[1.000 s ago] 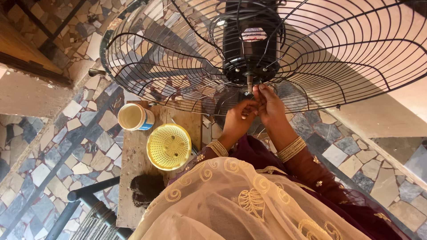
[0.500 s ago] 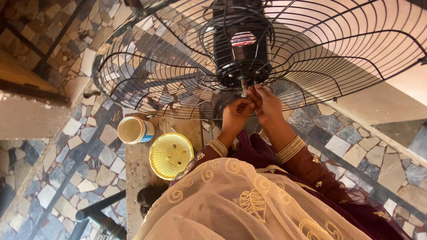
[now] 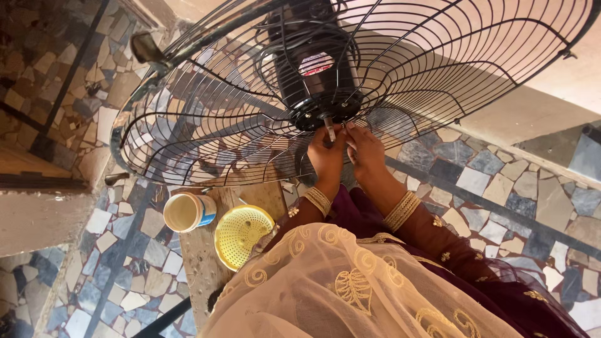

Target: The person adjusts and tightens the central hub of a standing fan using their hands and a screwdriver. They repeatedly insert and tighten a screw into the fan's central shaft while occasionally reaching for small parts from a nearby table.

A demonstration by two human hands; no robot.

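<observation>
Over a floor of broken stone mosaic (image 3: 501, 181), a black wire fan guard (image 3: 206, 119) with a black motor housing (image 3: 319, 69) hangs tilted. The left hand (image 3: 327, 156) and right hand (image 3: 366, 150) meet at the short metal shaft (image 3: 330, 129), fingers seemingly pinching it. Below, on a wooden stool (image 3: 200, 256), sit a white round tub with blue label (image 3: 188, 211) and a yellow perforated plastic bowl (image 3: 241, 235).

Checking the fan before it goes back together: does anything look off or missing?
Yes. The wire guard is only a rear half, and the motor has a bare shaft with no blades. Both hands, left and right, meet there.
</observation>
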